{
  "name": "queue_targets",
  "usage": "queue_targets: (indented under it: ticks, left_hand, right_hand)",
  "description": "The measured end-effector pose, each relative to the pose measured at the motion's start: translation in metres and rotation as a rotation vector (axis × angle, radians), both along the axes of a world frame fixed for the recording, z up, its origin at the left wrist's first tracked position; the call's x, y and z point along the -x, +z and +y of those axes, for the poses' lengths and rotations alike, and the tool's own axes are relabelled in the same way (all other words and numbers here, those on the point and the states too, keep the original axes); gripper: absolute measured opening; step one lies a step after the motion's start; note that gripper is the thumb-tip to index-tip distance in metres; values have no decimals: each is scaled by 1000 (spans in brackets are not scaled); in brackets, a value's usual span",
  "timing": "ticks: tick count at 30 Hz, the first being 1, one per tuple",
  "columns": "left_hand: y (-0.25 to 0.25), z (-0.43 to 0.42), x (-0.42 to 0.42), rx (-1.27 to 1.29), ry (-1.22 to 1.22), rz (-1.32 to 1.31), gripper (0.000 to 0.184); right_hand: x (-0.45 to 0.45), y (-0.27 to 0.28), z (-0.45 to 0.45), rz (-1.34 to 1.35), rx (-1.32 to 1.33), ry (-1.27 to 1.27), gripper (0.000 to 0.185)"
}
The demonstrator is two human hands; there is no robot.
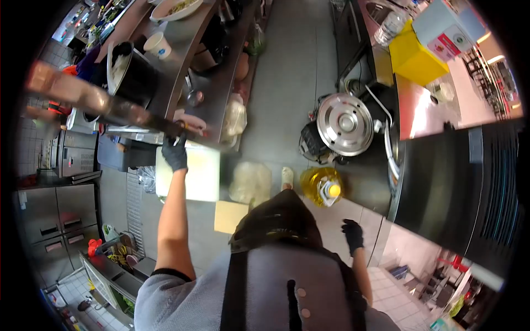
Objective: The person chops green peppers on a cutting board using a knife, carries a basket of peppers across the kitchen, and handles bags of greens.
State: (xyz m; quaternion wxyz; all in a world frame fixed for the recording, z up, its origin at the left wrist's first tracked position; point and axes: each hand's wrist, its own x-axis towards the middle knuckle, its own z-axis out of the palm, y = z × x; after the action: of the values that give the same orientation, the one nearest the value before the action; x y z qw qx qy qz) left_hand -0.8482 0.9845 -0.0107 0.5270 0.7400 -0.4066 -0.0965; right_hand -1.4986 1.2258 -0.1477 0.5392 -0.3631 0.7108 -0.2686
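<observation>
My left hand, in a black glove, reaches to the edge of the steel shelf unit, above a white cutting board. Its fingers are bent together at the blurred shelf bar; whatever lies between them is too small and smeared to name. Close by on the shelf are a pinkish item and a metal ladle. My right hand, also black-gloved, hangs free at my side with its fingers loosely apart and nothing in them. A large bottle of yellow oil stands on the floor nearest to it.
A round steel lid tops a pot or appliance on the right. A yellow box sits on the right counter. A paper cup and a black pot are at upper left. Clear plastic bags lie near my feet.
</observation>
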Motion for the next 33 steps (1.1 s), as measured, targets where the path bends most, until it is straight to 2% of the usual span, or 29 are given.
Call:
queue_targets:
  ticks: [1,2,3,5,6,7,8,9,10,11,12,13,14,15,16,18,19,20,22,23,24,26,28,31,33]
  left_hand:
    - [9,-2,5,-58,29,-21,41]
    - [15,-3,9,-122,56,-43,40]
    - [12,-1,7,-140,71,-60,38]
    - [5,-1,6,-106,88,-35,34]
    - [3,-3,8,-52,93,15,32]
    - [-2,-2,5,-122,122,-36,32]
    - [-5,-1,3,-192,151,-84,32]
    - [12,-6,17,-215,166,-34,35]
    - [-9,1,2,-228,138,-103,40]
    - [-5,1,9,-279,214,-142,42]
    - [-9,0,19,-56,217,129,47]
    - [-46,22,2,184,132,571,44]
    - [-58,35,7,-654,384,191,33]
    - [-37,16,26,-542,129,422,23]
    - [-12,-5,46,-452,-105,690,14]
    - [25,-103,70,-343,-201,658,13]
    - [26,-155,70,-282,-230,652,14]
    - [26,-208,67,-219,-259,644,14]
    - [-9,-307,64,-158,-213,669,13]
    - [-29,-346,63,-200,-288,737,12]
    - [-51,-383,64,-233,-365,806,11]
    - [-95,-451,75,-508,-223,955,11]
    - [-136,-504,85,-685,-345,638,13]
    - [-135,-571,107,-890,-383,897,17]
    - [-165,-617,114,-929,-339,896,21]
  right_hand:
    - [-29,13,-43,247,99,230,26]
    - [-64,58,-96,275,-2,313,25]
    - [-77,53,-135,492,309,530,25]
    - [-92,15,-214,395,303,618,26]
    - [-123,76,-273,580,111,765,27]
    - [-142,115,-316,539,338,664,33]
    - [-147,117,-358,454,321,683,31]
    - [-149,95,-393,496,458,608,30]
    - [-151,93,-434,528,503,650,27]
    - [-161,112,-471,554,501,679,25]
    - [-172,134,-501,489,615,573,24]
    - [-178,139,-530,430,527,509,25]
    - [-181,128,-562,306,531,464,27]
    - [-183,129,-594,324,581,462,26]
    - [-187,126,-619,338,623,450,26]
    - [-188,114,-667,255,657,369,26]
    - [-188,110,-691,218,679,331,25]
    - [-189,112,-711,201,571,296,25]
    - [-193,114,-740,160,345,223,26]
    - [-180,57,-754,-93,391,157,27]
    - [-188,57,-753,-78,360,172,27]
    - [-218,77,-755,-49,330,218,27]
    - [-241,73,-757,-82,288,178,28]
    - [-245,57,-764,-153,159,106,29]
    - [-236,42,-784,-262,149,71,29]
